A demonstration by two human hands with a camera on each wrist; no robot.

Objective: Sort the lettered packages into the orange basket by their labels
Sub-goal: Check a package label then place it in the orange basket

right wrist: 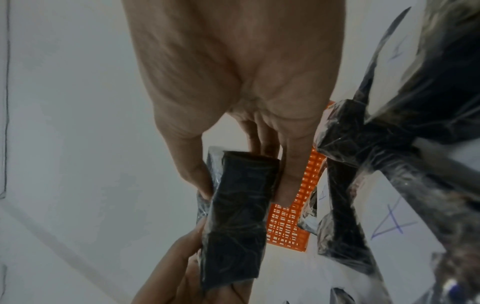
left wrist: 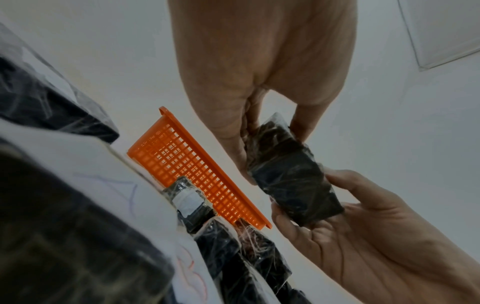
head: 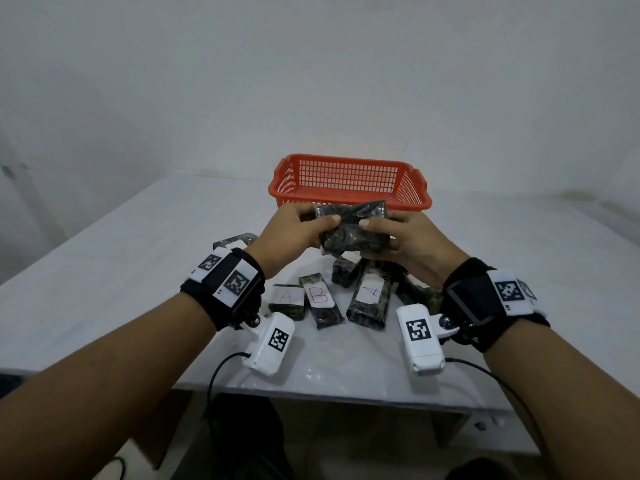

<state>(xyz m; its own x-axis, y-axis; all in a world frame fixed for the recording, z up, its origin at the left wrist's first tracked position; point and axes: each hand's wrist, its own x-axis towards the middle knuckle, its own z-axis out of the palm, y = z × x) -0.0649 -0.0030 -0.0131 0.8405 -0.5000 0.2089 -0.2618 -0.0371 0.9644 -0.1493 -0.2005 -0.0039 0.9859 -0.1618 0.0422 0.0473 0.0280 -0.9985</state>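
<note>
Both hands hold one dark, plastic-wrapped package (head: pixel 353 228) in the air, just in front of the orange basket (head: pixel 349 180). My left hand (head: pixel 294 230) grips its left end with thumb on top; my right hand (head: pixel 401 237) grips its right end. No label shows on the held package (left wrist: pixel 288 179) in the wrist views (right wrist: pixel 239 216). The basket looks empty. Below the hands, several more packages lie on the table: one marked A (head: pixel 286 299), one marked B (head: pixel 320 301), and another marked A (head: pixel 370 296).
The white table (head: pixel 138 258) stretches left and right of the pile, with a pale wall behind the basket. One package (head: pixel 235 242) lies partly hidden behind my left wrist. Cables (head: pixel 221 372) hang from the wrist cameras over the table's near edge.
</note>
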